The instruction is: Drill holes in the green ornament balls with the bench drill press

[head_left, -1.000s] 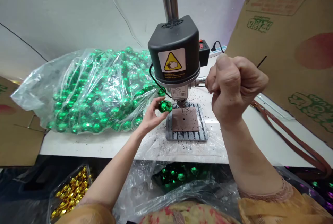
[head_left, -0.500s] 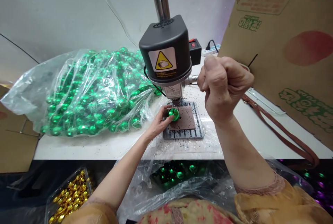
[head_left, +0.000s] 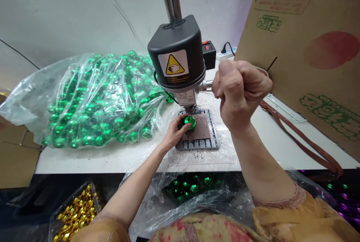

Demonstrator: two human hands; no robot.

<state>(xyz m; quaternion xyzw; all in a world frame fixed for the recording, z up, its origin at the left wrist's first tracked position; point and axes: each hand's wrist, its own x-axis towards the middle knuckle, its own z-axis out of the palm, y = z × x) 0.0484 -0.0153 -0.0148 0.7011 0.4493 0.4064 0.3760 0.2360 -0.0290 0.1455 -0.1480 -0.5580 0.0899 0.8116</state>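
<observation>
My left hand [head_left: 177, 129] pinches a shiny green faceted ball [head_left: 190, 122] between thumb and fingers. The ball rests on a brown square board [head_left: 201, 131], right below the chuck [head_left: 190, 110] of a small black drill press [head_left: 176, 51]. A dark spot shows on the ball's upper side. Raised at the right of the machine, my right hand [head_left: 240, 90] is closed in a fist around the end of the press's feed handle [head_left: 207, 85]. Only the handle's metal stub shows; the fingers hide the rest.
A clear bag of green balls [head_left: 95, 103] fills the table's left side. Cardboard boxes [head_left: 284, 58] stand at right and far left. Dark shavings lie around the slotted base [head_left: 197, 144]. A brown strap [head_left: 300, 141] lies at right. Gold balls [head_left: 75, 212] sit below the table edge.
My left hand has shifted the green ball slightly to the right under the chuck and turned it a little. My right hand keeps its grip. The whole view has drifted slightly.
</observation>
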